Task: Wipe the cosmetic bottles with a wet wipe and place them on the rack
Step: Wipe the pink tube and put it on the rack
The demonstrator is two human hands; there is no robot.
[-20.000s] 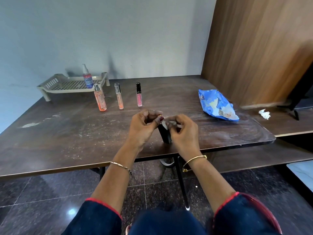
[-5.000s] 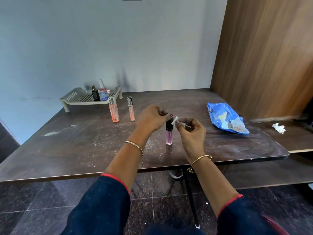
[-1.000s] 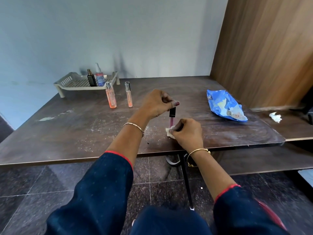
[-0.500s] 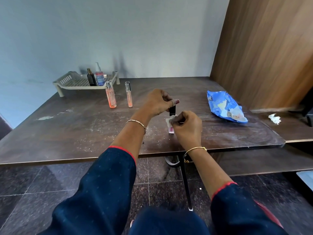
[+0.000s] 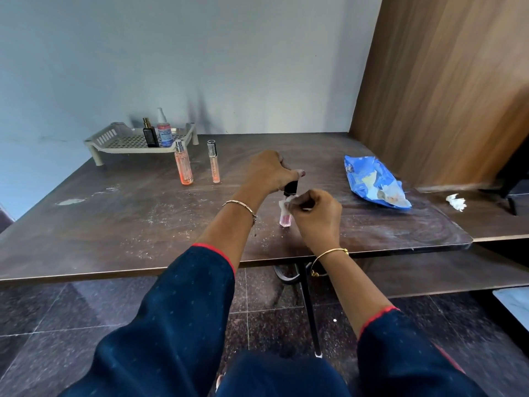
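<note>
A slim pink bottle (image 5: 285, 219) with a black cap stands upright on the dark table (image 5: 143, 219) near its front edge. My left hand (image 5: 269, 171) pinches the black cap from above. My right hand (image 5: 316, 213) holds a small white wet wipe (image 5: 286, 202) pressed against the bottle's upper body. An orange spray bottle (image 5: 183, 164) and a thin peach tube (image 5: 213, 161) stand further back on the table. The beige perforated rack (image 5: 120, 140) at the back left carries a black bottle (image 5: 150, 134) and a blue-labelled spray bottle (image 5: 163, 130).
A blue wet-wipe packet (image 5: 372, 181) lies at the right of the table. A crumpled used wipe (image 5: 455, 202) sits on a lower wooden surface further right. A wooden panel (image 5: 443, 90) rises behind it. The wall closes off the back.
My right hand with the wipe has slid up from the bottle's base to its upper body over the last second. My left hand has stayed on the cap.
</note>
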